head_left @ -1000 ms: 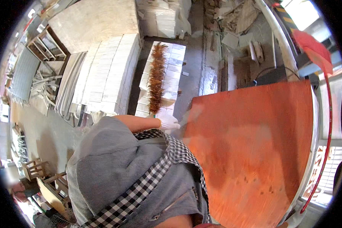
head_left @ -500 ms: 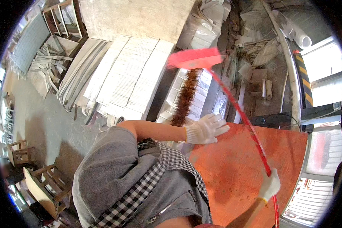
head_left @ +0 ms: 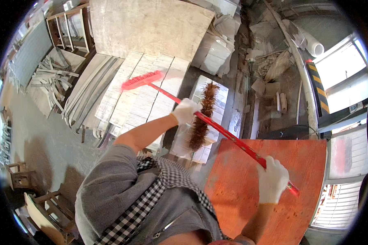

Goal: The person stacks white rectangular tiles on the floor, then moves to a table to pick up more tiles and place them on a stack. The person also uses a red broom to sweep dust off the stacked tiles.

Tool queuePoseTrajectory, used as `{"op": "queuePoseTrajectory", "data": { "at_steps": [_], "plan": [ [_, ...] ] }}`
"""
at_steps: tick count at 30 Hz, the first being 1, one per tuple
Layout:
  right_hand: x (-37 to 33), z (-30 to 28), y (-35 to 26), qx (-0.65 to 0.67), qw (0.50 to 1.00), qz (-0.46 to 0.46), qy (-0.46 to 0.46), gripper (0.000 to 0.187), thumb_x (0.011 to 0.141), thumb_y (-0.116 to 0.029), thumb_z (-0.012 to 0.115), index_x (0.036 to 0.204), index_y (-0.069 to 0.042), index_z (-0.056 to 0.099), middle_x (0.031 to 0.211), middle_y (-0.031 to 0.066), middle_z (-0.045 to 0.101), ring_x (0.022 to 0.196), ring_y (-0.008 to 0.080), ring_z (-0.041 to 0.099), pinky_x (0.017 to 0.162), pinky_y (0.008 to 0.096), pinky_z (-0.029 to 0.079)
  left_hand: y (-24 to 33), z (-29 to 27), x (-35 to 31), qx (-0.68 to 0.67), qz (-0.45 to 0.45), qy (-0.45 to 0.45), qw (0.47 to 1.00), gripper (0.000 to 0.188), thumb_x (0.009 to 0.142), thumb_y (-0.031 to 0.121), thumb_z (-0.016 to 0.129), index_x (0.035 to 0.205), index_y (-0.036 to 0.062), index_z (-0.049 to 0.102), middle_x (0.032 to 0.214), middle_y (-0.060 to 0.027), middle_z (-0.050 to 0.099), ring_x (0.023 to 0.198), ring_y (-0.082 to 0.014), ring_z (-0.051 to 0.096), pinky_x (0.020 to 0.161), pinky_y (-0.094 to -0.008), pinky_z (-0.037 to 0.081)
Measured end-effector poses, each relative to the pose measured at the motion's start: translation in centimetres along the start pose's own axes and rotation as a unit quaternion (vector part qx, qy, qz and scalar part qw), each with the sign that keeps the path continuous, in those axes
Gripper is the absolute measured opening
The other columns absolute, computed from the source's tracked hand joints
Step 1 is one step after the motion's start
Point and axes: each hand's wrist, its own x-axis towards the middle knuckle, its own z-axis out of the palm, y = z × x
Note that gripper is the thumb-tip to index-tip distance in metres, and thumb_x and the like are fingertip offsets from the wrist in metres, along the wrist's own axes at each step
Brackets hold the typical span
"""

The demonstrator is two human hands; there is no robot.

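Note:
A broom with a red bristled head and a long red handle slants across the view. My left hand, in a white knitted glove, is closed round the handle's upper stretch. Close to the lower end, my gloved right hand grips the same handle. The head is over stacked pale strips; whether it touches them I cannot tell. Under the handle, beside my left hand, a brown feather duster lies along a stack of white blocks.
An orange-red board spreads below my right hand. A large pale board stands beyond the strips. Curved grey strips and a heap of offcuts are at the left. Wooden stools stand lower left. A white pipe lies far right.
The broom head has swung left from above the duster to over the pale strips. My left hand, open and apart before, now grips the handle. My right hand has moved slightly up and left.

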Motion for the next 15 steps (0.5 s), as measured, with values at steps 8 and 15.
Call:
{"op": "queuePoseTrajectory", "data": {
  "at_steps": [8, 15],
  "plan": [
    [-3.2, -8.1, -8.6, -0.023, 0.999, 0.032, -0.03, 0.032, 0.077, -0.017, 0.074, 0.107, -0.014, 0.064, 0.079, 0.0088, 0.063, 0.07, 0.0299, 0.064, 0.063, 0.0417, 0.051, -7.5, -3.3, 1.1, 0.055, 0.093, 0.059, 0.992, 0.018, 0.075, 0.013, 0.071, 0.09, 0.0134, 0.061, 0.08, -0.0095, 0.064, 0.082, -0.0347, 0.063, 0.072, -0.0481, 0.046],
    [-3.7, -15.0, -20.2, -0.1, 0.992, 0.042, -0.069, 0.044, 0.082, -0.015, 0.066, 0.126, -0.014, 0.059, 0.077, 0.0092, 0.058, 0.065, 0.0266, 0.063, 0.055, 0.0414, 0.05, -12.2, -4.3, 5.4, -0.033, 0.12, 0.1, 0.987, 0.015, 0.072, 0.005, 0.067, 0.086, 0.008, 0.067, 0.085, -0.0157, 0.064, 0.087, -0.0398, 0.062, 0.074, -0.0487, 0.048]
  ]
}}
